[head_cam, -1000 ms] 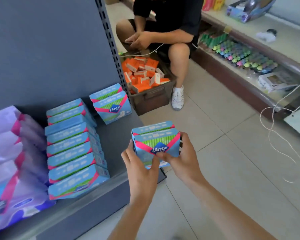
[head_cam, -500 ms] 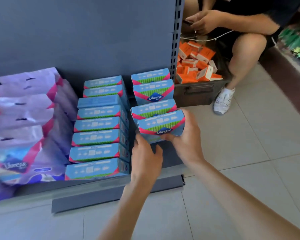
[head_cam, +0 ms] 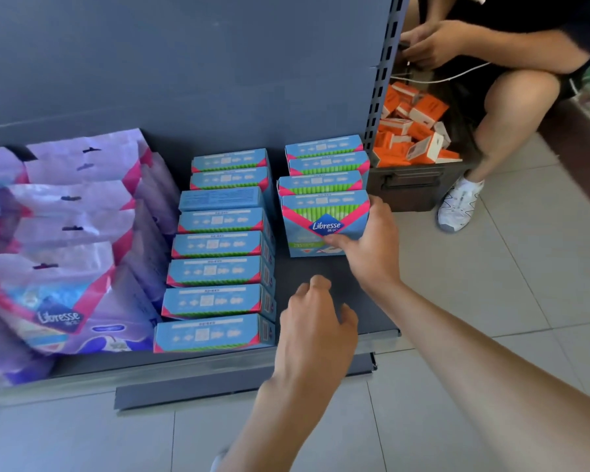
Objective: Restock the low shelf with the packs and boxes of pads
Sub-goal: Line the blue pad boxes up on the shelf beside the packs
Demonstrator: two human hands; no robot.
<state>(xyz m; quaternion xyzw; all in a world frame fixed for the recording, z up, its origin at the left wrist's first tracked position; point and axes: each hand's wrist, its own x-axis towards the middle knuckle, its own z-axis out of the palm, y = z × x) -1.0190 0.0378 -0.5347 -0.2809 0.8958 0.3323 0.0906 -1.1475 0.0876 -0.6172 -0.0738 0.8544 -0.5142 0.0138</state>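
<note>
Blue Libresse box (head_cam: 324, 223) stands upright on the low shelf (head_cam: 321, 267), fronting three matching boxes (head_cam: 325, 165).

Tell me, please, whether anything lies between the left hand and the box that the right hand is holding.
Nothing visible does: only bare shelf separates the left hand from the front box, which the right hand grips at its right side.
</note>
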